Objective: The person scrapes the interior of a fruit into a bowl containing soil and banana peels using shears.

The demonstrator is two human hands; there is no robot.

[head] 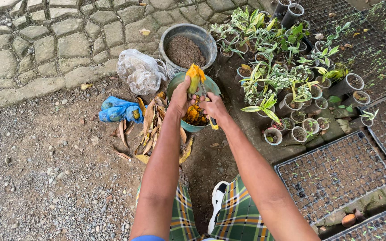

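My left hand (180,98) grips a yellow-orange piece of fruit (195,76), holding it upright over a green basin (211,87). My right hand (212,107) holds a knife with a yellow handle (213,123), its blade laid against the fruit. Orange-yellow cut pieces (195,115) lie inside the basin below both hands. Both forearms reach forward from the bottom of the view.
A grey bucket of dark soil (186,46) stands behind the basin. A clear plastic bag (138,71), a blue bag (119,110) and dry peels (149,127) lie left. Several potted plants (282,76) and black seedling trays (333,176) fill the right. Stone paving lies far left.
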